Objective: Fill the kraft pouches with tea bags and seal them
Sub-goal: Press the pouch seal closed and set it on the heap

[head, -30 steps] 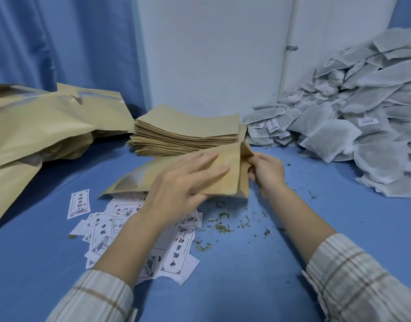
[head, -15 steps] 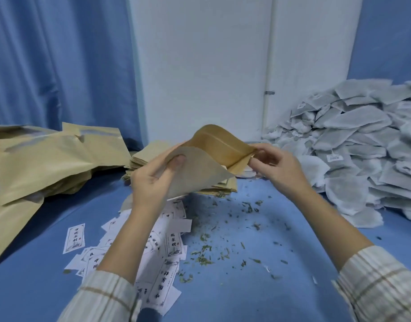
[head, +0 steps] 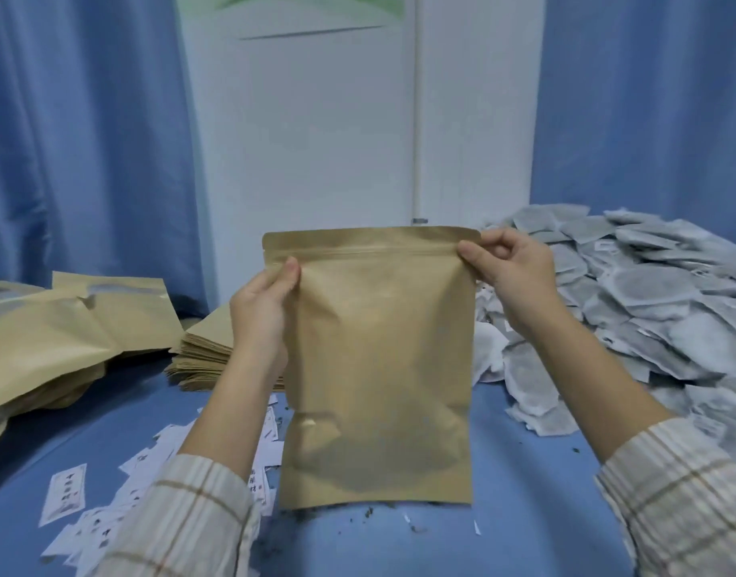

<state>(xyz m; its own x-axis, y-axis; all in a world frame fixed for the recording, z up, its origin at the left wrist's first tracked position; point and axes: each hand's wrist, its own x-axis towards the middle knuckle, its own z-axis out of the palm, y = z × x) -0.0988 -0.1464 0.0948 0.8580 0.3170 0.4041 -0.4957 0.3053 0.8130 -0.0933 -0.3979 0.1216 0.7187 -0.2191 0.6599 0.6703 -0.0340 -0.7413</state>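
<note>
Kraft pouch point(head: 378, 368) hangs upright between the left hand point(head: 260, 310) and right hand point(head: 509, 272), both pinching its top corners.

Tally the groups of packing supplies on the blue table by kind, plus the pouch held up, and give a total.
Held-up kraft pouch: 1
Stack of flat kraft pouches: 1
Pile of large kraft bags: 1
Heap of tea bags: 1
Scatter of paper labels: 1
Total: 5

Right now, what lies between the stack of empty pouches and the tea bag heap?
In the head view, the upright kraft pouch, gripped by the left hand and right hand, stands between the stack and the heap.
</note>
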